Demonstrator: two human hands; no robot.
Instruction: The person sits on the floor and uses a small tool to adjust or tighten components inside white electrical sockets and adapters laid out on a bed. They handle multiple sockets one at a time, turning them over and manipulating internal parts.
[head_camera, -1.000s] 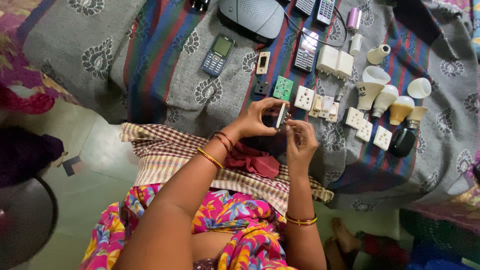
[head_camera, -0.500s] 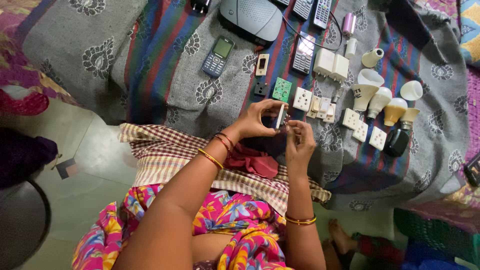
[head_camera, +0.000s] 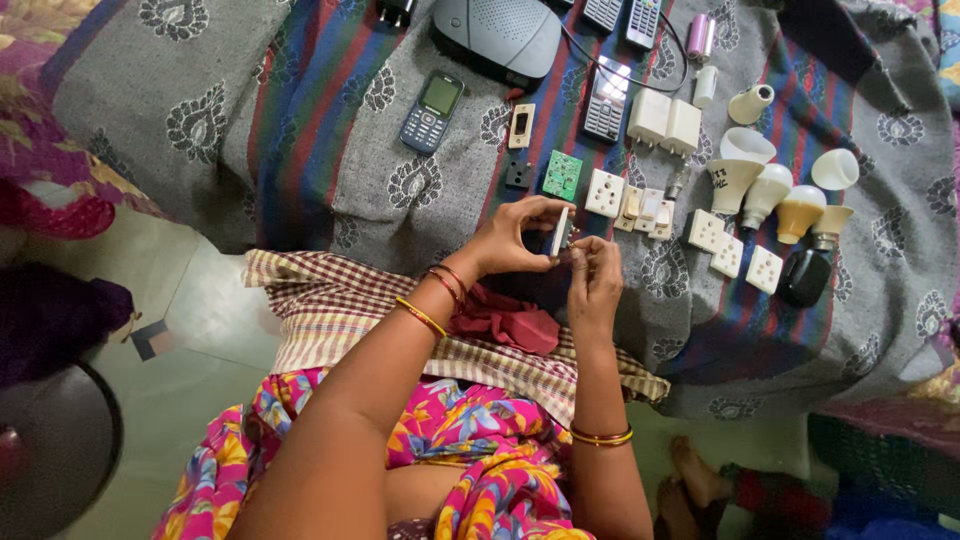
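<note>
Holding a small white switch part (head_camera: 561, 231) upright above the bed's near edge, left hand (head_camera: 515, 238) pinching it firmly, long axis pointing away from the body. Right hand (head_camera: 592, 283) just beside and below, fingertips closed against its lower end. White sockets (head_camera: 604, 192) lying beyond on the striped blanket (head_camera: 300, 130).
</note>
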